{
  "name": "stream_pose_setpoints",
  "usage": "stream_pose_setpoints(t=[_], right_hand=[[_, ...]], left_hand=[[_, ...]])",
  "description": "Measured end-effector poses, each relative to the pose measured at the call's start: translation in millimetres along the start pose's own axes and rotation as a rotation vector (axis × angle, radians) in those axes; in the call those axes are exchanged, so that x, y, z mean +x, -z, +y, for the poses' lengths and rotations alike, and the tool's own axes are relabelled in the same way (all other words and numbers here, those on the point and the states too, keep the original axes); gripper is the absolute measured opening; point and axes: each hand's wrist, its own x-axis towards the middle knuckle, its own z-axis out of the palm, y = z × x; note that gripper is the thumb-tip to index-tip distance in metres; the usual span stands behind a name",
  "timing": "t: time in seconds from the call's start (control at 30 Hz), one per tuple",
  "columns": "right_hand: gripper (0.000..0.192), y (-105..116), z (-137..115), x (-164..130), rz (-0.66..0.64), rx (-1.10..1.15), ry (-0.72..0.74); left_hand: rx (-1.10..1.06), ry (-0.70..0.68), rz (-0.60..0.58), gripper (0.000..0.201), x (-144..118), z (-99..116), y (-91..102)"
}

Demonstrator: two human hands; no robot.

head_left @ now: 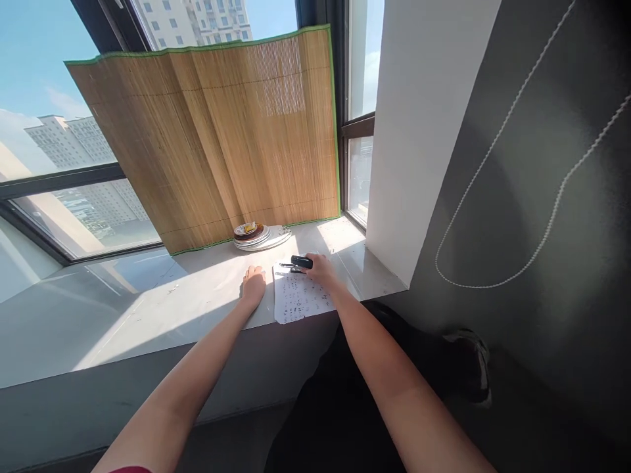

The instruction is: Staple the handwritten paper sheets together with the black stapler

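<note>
My right hand grips a black stapler from its right end. The stapler's jaws are apart, over the top edge of a sheet of white paper covered in handwriting. I cannot tell whether there is more than one sheet. The paper lies on the window sill, with its lower end at the sill's front edge. To the left of the paper, my left hand rests palm down on the sill, holding nothing, its fingers laid on the surface.
Behind the paper stands a stack of plates or discs. A bamboo mat with green edging leans against the window. At right are a white wall corner and a hanging bead cord. Small bits lie on the left sill.
</note>
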Motion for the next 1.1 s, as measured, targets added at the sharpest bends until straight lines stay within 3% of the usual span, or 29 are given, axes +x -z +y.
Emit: stream_pose_setpoints(t=[0.3,0.6,0.83,1.1], right_hand=[[0.027,18,10,3,-0.018,-0.068,-0.064],[0.028,17,8,0,-0.092,-0.011,-0.01],[0.024,18,6,-1,-0.099,-0.032,0.014],[0.028,17,5,1,-0.09,-0.056,-0.005]], left_hand=[[0.007,-0.047,0.056,0.025,-8,3,1.3],[-0.04,-0.405,0.197,0.028,-19,23,2.9],[-0.088,-0.492,0.075,0.028,-11,45,2.7],[0.035,-0.485,0.006,0.032,-9,46,0.4]])
